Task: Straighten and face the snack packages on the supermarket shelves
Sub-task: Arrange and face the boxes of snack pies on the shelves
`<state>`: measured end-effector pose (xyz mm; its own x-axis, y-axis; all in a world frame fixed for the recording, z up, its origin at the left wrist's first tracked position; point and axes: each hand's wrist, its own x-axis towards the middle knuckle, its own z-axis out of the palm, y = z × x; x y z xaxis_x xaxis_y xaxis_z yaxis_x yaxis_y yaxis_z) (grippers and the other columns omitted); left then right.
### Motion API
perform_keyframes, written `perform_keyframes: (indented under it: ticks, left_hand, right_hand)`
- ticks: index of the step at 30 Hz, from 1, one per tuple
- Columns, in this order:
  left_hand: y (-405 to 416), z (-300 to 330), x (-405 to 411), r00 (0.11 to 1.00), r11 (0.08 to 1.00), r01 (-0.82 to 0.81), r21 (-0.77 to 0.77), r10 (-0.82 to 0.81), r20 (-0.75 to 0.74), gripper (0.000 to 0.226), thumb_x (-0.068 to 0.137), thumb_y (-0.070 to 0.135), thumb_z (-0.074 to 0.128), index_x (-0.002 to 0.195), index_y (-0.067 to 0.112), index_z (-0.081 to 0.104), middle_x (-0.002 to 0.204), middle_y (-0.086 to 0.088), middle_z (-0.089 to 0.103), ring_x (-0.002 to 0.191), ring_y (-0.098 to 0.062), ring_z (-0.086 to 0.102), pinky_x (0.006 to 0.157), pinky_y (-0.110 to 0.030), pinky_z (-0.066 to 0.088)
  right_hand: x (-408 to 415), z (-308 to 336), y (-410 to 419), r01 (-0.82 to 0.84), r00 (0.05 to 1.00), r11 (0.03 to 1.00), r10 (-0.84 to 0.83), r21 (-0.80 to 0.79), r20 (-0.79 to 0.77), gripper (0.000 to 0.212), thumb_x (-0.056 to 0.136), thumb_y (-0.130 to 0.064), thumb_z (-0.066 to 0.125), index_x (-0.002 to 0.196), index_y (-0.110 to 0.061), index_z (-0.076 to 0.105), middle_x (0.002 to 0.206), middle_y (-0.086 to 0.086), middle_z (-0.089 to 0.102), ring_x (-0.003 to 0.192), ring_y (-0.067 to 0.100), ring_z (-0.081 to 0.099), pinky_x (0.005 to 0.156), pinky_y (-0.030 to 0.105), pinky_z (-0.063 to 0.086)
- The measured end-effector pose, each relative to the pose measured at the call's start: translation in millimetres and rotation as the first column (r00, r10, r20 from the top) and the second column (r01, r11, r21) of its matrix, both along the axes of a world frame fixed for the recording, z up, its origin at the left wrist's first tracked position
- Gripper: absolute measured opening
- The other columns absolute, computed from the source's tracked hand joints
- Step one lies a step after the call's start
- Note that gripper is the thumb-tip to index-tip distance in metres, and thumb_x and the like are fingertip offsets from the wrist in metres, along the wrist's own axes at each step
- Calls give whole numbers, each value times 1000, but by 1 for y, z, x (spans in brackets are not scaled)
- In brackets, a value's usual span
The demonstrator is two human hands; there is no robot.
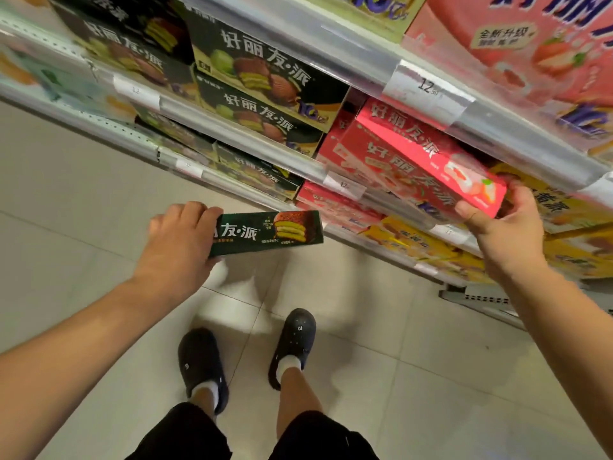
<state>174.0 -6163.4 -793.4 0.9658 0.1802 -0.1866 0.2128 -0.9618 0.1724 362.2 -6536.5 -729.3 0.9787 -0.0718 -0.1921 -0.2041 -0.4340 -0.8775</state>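
Pale glossy floor tiles (99, 200) fill the lower frame beneath slanting metal shelves (252, 151) stacked with printed cardboard pie boxes. At centre left, the left hand (179, 240) curls round the end of a slim green pie box (268, 232), held clear of the shelf. At right, the right hand (497, 234) pinches the corner of a tilted pink strawberry pie box (421, 154) on the red stack. Both boxes look light, rigid and smooth-coated; gripping across the short ends seems safest, since the corners could crush.

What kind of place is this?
Most likely a supermarket snack aisle: tiered shelves stacked with boxed pies, price tags on the rails, and a tiled floor.
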Motion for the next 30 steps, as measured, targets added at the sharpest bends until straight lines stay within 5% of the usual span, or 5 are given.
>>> perform_keyframes:
  ticks: [7, 13, 19, 24, 30]
  left_hand:
    - [-17, 7, 2, 998, 998, -52, -41, 50, -50, 68, 70, 28, 85, 129, 10, 56, 112, -12, 59, 103, -35, 53, 85, -50, 43]
    - [-31, 11, 13, 998, 997, -59, -48, 57, -40, 69, 64, 27, 89, 124, 9, 60, 107, -13, 62, 99, -36, 56, 81, -51, 46]
    - [-39, 7, 11, 999, 998, -33, -56, 31, -30, 72, 58, 23, 93, 121, 6, 63, 104, -14, 63, 97, -38, 57, 78, -53, 47]
    - [-44, 4, 12, 997, 997, -49, -67, 45, -56, 72, 61, 24, 91, 124, 8, 61, 109, -13, 62, 102, -37, 56, 84, -52, 45]
    - [-46, 8, 12, 992, 994, -74, -79, 65, -106, 71, 72, 34, 84, 134, 16, 53, 120, -5, 58, 113, -29, 50, 96, -44, 41]
  right_hand:
    - [21, 6, 4, -1, 999, 997, 3, -72, 37, 33, 77, -19, 80, 98, -33, 58, 98, -11, 72, 92, 5, 69, 79, 26, 53]
    - [39, 3, 16, -1, 1000, 964, -4, -264, -19, 16, 80, -29, 77, 77, -24, 62, 88, 6, 72, 77, 19, 69, 75, 40, 56]
    - [47, 5, 26, -36, 999, 842, 37, -539, -8, 27, 89, -33, 67, 63, -28, 59, 50, -15, 52, 37, -3, 51, 36, 11, 33]
    - [53, 2, 34, -45, 997, 689, 74, -724, 9, 34, 98, -18, 47, 66, -8, 51, 51, 1, 42, 48, 19, 39, 59, 30, 32]
    - [57, 1, 40, 6, 1000, 727, -25, -686, -17, 41, 96, -9, 43, 55, -7, 40, 52, 6, 38, 50, 24, 37, 48, 29, 25]
